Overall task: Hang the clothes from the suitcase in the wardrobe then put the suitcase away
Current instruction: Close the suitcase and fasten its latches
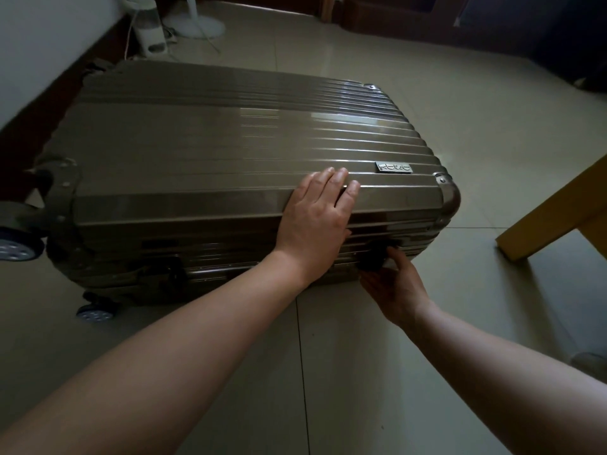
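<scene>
Tiled floor (pixel 377 93) all round, with my ribbed tan suitcase (pixel 213 152) lying flat and closed on it, wheels (pixel 16 249) at the left. My left hand (pixel 315 221) lies flat on the lid, fingers together. My right hand (pixel 394 287) pinches a dark latch (pixel 372 257) on the near side. White fan base (pixel 193 23) far left, wooden leg (pixel 555 211) just right.

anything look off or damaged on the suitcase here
Nothing stands out. The suitcase lies flat and closed on the tiled floor, its shell showing no dents. The left hand rests on top; the right hand is at a dark latch on its side.
</scene>
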